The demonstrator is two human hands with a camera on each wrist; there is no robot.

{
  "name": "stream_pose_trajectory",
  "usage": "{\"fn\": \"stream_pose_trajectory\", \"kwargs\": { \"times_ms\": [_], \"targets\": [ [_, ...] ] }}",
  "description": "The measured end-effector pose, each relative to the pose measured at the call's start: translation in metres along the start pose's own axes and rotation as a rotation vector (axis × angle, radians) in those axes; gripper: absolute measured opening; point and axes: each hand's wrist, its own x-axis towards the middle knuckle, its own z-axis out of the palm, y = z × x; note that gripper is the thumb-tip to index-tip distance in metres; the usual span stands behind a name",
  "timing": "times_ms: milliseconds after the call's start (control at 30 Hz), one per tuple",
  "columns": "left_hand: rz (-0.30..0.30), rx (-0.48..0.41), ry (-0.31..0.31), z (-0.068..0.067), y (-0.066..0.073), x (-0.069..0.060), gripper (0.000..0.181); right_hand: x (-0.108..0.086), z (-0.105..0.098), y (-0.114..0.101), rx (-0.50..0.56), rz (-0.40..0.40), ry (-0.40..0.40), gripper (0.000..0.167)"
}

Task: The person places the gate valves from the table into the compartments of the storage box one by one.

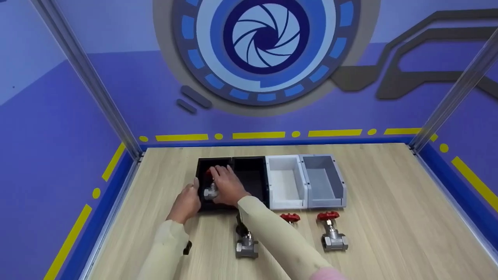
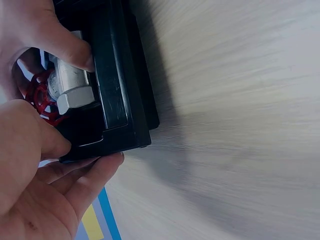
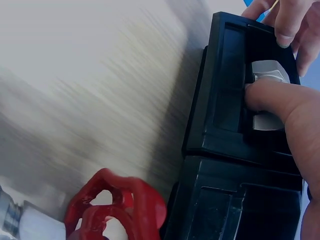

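My left hand (image 1: 186,203) grips the left wall of the leftmost black bin (image 2: 118,85), its thumb on the inner side and its fingers outside. Inside that bin, my right hand (image 1: 229,186) holds a gate valve (image 1: 211,193) with a silvery metal body and a red handwheel (image 2: 42,97). The right thumb presses on the metal body in the right wrist view, while the palm and fingers partly cover the wheel. The valve lies low in the bin, close to its front wall.
Beside it stand a second black bin (image 1: 251,171), a white bin (image 1: 286,203) and a grey bin (image 1: 326,203), in a row. In front are more valves: one (image 1: 247,248) near the right sleeve, a red handwheel (image 1: 290,217) partly behind the forearm, and another valve (image 1: 334,238) farther right.
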Motion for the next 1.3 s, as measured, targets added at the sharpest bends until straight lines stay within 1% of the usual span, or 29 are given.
{"fn": "stream_pose_trajectory", "kwargs": {
  "times_ms": [67,167,333,567,833,967,1200,1300],
  "targets": [
    [-0.007,-0.007,-0.005,0.000,0.000,0.001,0.059,0.001,0.001,0.000,-0.020,0.008,-0.008,0.104],
    [0.000,-0.014,0.000,0.001,0.000,0.001,0.059,0.002,0.003,-0.001,-0.040,0.018,-0.022,0.104],
    [0.006,-0.027,0.011,0.002,-0.001,0.000,0.058,0.004,0.005,-0.003,-0.031,0.016,-0.031,0.103],
    [0.035,-0.010,0.034,0.002,-0.001,0.000,0.056,0.007,0.003,-0.002,-0.039,0.026,-0.046,0.102],
    [0.037,-0.001,0.037,0.002,0.000,-0.001,0.056,0.009,0.004,-0.002,-0.052,0.031,-0.079,0.105],
    [0.021,-0.015,0.032,0.001,0.001,-0.001,0.055,0.009,0.006,-0.003,-0.061,0.042,-0.084,0.104],
    [-0.036,-0.031,-0.016,0.000,0.002,-0.001,0.057,0.010,0.009,-0.003,-0.105,0.038,-0.103,0.103],
    [-0.039,-0.031,-0.017,0.000,0.001,-0.001,0.057,0.011,0.010,-0.003,-0.114,0.037,-0.104,0.103]
  ]
}}
